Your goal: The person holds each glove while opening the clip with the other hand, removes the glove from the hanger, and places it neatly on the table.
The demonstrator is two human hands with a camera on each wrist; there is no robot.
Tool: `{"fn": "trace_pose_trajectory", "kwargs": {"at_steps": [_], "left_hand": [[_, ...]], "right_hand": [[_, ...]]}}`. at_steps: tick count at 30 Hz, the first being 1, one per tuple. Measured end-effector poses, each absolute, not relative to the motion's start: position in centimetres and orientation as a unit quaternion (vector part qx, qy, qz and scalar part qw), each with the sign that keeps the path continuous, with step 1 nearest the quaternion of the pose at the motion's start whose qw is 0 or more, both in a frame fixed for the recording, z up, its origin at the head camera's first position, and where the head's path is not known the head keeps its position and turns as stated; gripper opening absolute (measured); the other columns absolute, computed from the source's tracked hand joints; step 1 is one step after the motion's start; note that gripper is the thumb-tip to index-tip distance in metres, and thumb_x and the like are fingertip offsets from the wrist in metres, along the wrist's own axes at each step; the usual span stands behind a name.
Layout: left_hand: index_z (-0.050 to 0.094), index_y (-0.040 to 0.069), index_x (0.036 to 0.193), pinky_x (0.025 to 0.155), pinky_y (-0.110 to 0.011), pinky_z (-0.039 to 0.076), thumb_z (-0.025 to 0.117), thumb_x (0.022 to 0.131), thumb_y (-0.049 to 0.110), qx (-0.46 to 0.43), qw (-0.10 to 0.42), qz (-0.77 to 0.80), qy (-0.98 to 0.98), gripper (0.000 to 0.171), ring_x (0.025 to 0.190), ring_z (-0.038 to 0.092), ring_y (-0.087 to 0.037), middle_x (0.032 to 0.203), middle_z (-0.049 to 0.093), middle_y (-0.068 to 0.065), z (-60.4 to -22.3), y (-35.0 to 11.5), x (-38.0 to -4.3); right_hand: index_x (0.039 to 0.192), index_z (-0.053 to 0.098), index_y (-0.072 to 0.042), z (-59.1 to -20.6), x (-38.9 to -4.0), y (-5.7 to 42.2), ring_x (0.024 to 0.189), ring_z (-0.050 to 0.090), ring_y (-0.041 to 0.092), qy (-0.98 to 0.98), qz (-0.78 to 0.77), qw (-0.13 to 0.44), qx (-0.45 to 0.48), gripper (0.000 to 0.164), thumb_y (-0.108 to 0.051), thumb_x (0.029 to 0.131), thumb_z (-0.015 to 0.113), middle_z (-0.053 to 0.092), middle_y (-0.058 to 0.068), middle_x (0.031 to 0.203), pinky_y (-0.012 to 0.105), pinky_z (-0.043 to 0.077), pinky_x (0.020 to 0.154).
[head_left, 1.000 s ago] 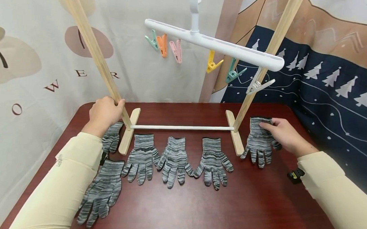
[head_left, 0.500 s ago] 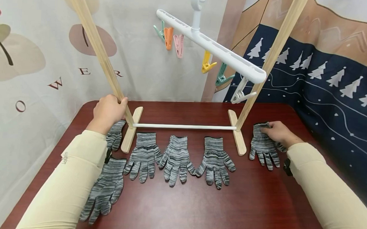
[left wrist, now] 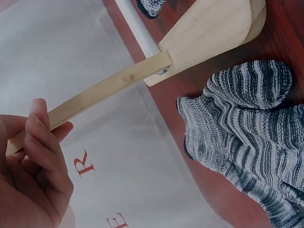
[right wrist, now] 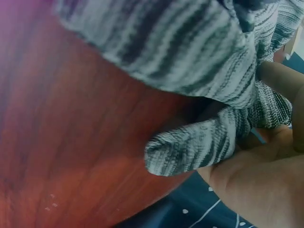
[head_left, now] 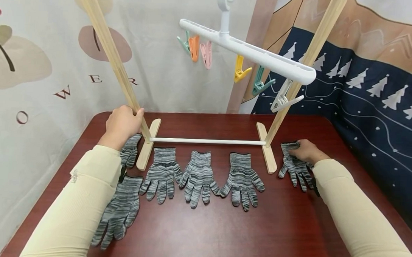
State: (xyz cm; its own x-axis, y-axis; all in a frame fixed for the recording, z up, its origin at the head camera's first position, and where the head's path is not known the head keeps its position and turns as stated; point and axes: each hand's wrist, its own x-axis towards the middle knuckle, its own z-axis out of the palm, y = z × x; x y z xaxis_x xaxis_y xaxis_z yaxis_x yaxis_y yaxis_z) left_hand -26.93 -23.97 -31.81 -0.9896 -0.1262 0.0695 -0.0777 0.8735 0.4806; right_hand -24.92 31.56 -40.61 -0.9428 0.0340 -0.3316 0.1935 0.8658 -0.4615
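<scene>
My left hand point(head_left: 122, 125) grips the left wooden upright point(head_left: 121, 74) of a stand low down; in the left wrist view its fingers point(left wrist: 47, 147) curl round the wood. At the right of the table, my right hand point(head_left: 306, 151) pinches a grey striped knit glove point(head_left: 293, 167) near its cuff, the glove's fingers pointing toward me. Up close in the right wrist view, the glove point(right wrist: 190, 147) has a fingertip hanging over the tabletop, and part of the hand is hidden behind the knit.
Similar gloves point(head_left: 197, 177) lie in a row before the stand's white crossbar point(head_left: 205, 141), with two more by my left arm. Overhead hangs a white hanger point(head_left: 253, 50) bearing several coloured clothespins point(head_left: 206, 54). The right wooden foot point(head_left: 266, 149) stands close to the held glove.
My right hand has lowered with the glove and come slightly toward me; the glove now looks less spread. The hanger has swung. My left hand keeps its grip on the upright.
</scene>
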Motion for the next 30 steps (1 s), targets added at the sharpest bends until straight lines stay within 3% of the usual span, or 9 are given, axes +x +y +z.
{"fn": "trace_pose_trajectory", "kwargs": {"at_steps": [2,8,18,25,30], "left_hand": [[0.066,-0.003,0.109,0.053,-0.036,0.039,0.037,0.104,0.050,0.054,0.050,-0.245,-0.967,0.061,0.059,0.061,-0.022,0.073,0.073,-0.012,-31.8,-24.0,-26.9],[0.065,-0.003,0.111,0.055,-0.037,0.038,0.036,0.105,0.051,0.058,0.051,-0.237,-0.968,0.062,0.060,0.061,-0.023,0.072,0.073,-0.011,-31.8,-24.2,-26.6],[0.066,-0.004,0.110,0.055,-0.037,0.039,0.038,0.105,0.049,0.050,0.047,-0.242,-0.968,0.060,0.063,0.062,-0.024,0.075,0.074,-0.013,-31.4,-23.6,-25.9],[0.068,-0.002,0.108,0.054,-0.037,0.039,0.035,0.104,0.052,0.053,0.051,-0.234,-0.969,0.063,0.062,0.061,-0.024,0.074,0.075,-0.011,-31.5,-24.1,-25.6],[0.070,0.003,0.102,0.054,-0.039,0.040,0.032,0.101,0.059,0.048,0.063,-0.202,-0.976,0.068,0.064,0.063,-0.027,0.072,0.075,-0.005,-32.3,-25.1,-25.5]], "right_hand": [[0.148,0.016,0.023,-40.7,-25.1,31.4,0.137,0.029,0.060,0.951,-0.249,0.171,0.057,0.073,-0.020,0.100,0.052,0.022,0.046,0.149,0.065,0.034,0.110],[0.150,0.013,0.019,-41.1,-25.5,31.5,0.141,0.023,0.058,0.942,-0.269,0.193,0.060,0.074,-0.021,0.101,0.051,0.018,0.044,0.152,0.064,0.030,0.113],[0.148,0.021,0.020,-40.3,-24.9,32.8,0.137,0.030,0.057,0.939,-0.266,0.210,0.064,0.075,-0.025,0.100,0.056,0.025,0.043,0.150,0.064,0.031,0.113],[0.148,0.014,0.022,-39.7,-24.9,32.2,0.138,0.027,0.058,0.939,-0.254,0.219,0.071,0.081,-0.026,0.099,0.056,0.020,0.045,0.150,0.064,0.031,0.113],[0.141,0.030,0.022,-38.7,-24.5,31.1,0.123,0.046,0.056,0.968,-0.182,0.158,0.067,0.076,-0.030,0.095,0.060,0.040,0.044,0.137,0.062,0.044,0.101]]}}
